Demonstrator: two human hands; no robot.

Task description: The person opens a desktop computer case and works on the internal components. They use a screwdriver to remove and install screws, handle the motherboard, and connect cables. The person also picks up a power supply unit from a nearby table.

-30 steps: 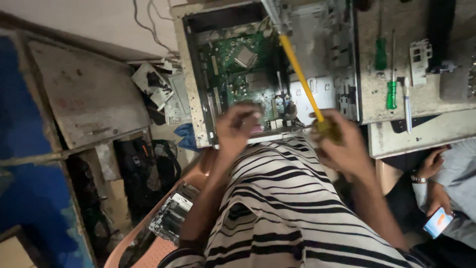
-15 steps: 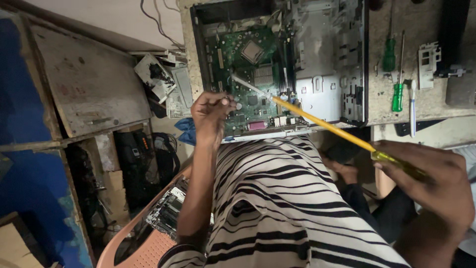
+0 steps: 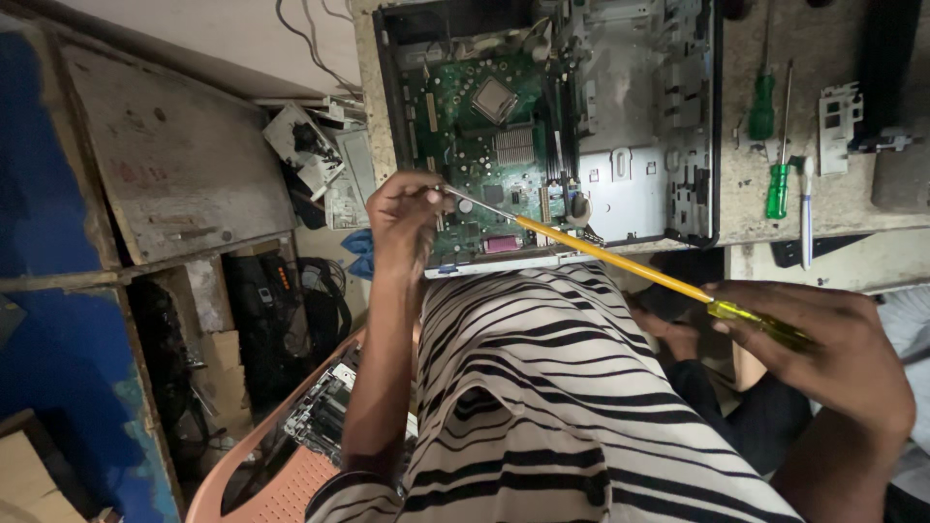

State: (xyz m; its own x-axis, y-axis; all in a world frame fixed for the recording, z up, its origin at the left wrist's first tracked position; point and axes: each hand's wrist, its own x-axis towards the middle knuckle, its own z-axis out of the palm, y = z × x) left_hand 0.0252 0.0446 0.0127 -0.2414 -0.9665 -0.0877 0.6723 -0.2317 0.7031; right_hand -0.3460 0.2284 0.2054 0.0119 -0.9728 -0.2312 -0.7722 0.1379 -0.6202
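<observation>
Over the open computer case [image 3: 620, 194], left hand [image 3: 402, 218] pinching screwdriver tip [image 3: 465, 197], right hand [image 3: 823, 339] gripping its handle, arms outstretched

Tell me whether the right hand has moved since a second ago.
Yes. The right hand, gripping the long yellow screwdriver, drew back from the open computer case.

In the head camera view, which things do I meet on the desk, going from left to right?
Green circuit board → bare metal case floor → two green-handled screwdrivers → white pen-like tool → white metal bracket.
</observation>
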